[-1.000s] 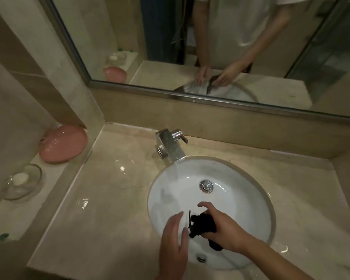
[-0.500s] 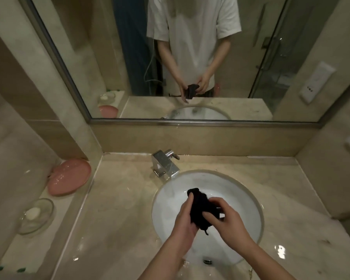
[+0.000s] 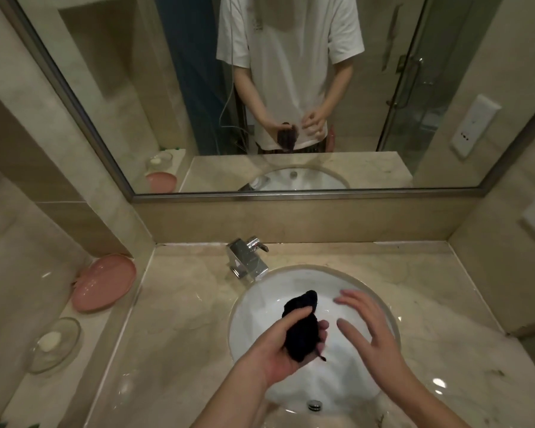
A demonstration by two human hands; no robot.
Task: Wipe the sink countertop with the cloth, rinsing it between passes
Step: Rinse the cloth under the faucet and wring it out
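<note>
Fingers of the left hand [image 3: 278, 350] are curled round the black cloth [image 3: 301, 330]; right hand [image 3: 368, 329], just beside, is spread, over the sink [image 3: 250, 304].

Open countertop [image 3: 179, 310] left of sink [image 3: 244, 307]; faucet [image 3: 247, 261] behind, dishes [image 3: 104, 282] beyond.

A bathroom: a white oval basin [image 3: 368, 291] sunk in a beige marble countertop [image 3: 179, 304], chrome faucet [image 3: 249, 262] at its far edge, wide wall mirror [image 3: 136, 88] behind, soap dishes [image 3: 104, 282] on the left ledge.
</note>
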